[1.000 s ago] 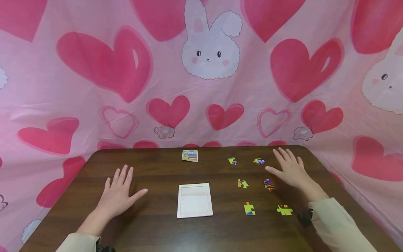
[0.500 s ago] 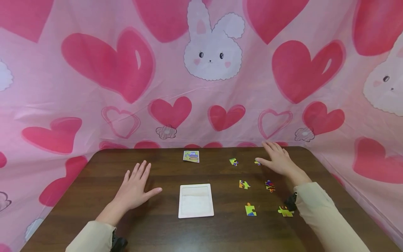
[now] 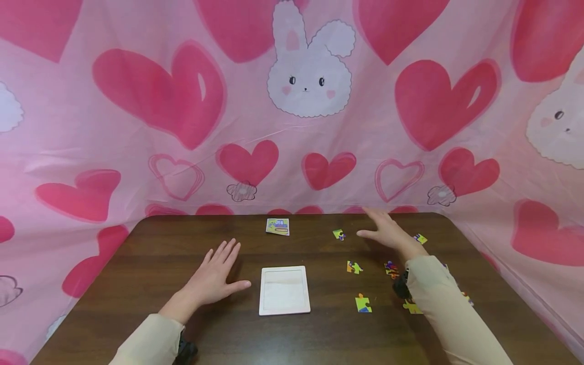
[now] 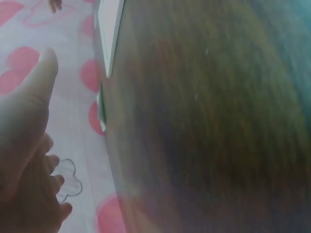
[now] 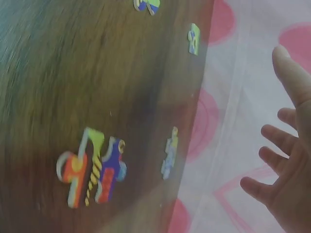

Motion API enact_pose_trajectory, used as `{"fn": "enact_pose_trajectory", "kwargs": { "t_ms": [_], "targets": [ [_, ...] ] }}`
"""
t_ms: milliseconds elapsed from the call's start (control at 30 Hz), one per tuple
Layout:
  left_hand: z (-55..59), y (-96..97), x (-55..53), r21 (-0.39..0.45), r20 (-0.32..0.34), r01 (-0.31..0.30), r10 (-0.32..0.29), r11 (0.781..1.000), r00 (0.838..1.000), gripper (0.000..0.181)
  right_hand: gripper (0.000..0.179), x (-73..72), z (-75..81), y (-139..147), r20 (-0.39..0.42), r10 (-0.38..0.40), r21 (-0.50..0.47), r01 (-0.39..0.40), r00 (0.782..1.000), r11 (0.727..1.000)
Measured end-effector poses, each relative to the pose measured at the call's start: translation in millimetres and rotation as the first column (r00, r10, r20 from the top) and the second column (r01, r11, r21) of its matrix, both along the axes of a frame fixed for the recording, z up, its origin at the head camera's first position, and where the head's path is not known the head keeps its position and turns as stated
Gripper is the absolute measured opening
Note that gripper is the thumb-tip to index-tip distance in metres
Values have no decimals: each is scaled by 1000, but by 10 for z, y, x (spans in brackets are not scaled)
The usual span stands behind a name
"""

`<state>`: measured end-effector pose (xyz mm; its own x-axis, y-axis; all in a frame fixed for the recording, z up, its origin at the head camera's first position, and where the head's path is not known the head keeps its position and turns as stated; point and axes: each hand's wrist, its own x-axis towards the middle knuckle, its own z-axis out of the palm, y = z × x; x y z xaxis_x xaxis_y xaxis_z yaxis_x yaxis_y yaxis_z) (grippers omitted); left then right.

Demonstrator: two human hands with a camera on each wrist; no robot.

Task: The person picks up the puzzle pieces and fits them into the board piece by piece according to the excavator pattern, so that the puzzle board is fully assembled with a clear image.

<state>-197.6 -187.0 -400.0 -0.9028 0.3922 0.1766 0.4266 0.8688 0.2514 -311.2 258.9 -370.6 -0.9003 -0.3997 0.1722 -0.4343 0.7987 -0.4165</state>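
My left hand (image 3: pixel 212 276) hovers left of a white square puzzle tray (image 3: pixel 284 290), palm down, fingers straight and thumb toward the tray. In the left wrist view its thumb (image 4: pixel 39 80) points up, with nothing held. Over the back right of the table, my right hand (image 3: pixel 388 234) is stretched out, its thumb near a green jigsaw piece (image 3: pixel 338 234). The right wrist view shows its spread fingers, holding nothing, above a red, purple and yellow jigsaw piece (image 5: pixel 109 170). My right sleeve partly covers other pieces, including a lime-green one (image 3: pixel 412 307).
A small picture card (image 3: pixel 278 226) lies at the back of the dark wooden table (image 3: pixel 219 334). Several more jigsaw pieces lie on the right side, such as a green and blue one (image 3: pixel 363 303). A pink heart-patterned cloth (image 3: pixel 292 137) hangs behind the table.
My left hand has moved right, closer to the tray. My right hand has moved left across the back pieces, uncovering pieces farther right and covering one at the back.
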Motion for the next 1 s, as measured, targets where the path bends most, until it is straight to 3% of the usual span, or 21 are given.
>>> {"fn": "enact_pose_trajectory", "kwargs": {
  "t_ms": [267,433,600,800,1000],
  "targets": [
    [-61,162,-14,-23,84,86,-84,996,993,97,70,-135,-176,-132,-2,60,-80,-60,998,995],
    [-92,236,9,-17,182,135,-130,991,975,97,65,-180,-251,-228,62,59,-96,-53,996,994],
    [-136,266,26,2,261,159,-154,987,953,98,61,-214,-347,-321,118,46,-53,-40,992,998],
    [-143,291,44,31,318,172,-173,985,932,96,54,-237,-432,-413,89,70,18,-72,994,997],
    [-138,318,62,16,321,179,-175,984,931,94,46,-259,-472,-457,81,92,35,-95,992,995]
  ]
}}
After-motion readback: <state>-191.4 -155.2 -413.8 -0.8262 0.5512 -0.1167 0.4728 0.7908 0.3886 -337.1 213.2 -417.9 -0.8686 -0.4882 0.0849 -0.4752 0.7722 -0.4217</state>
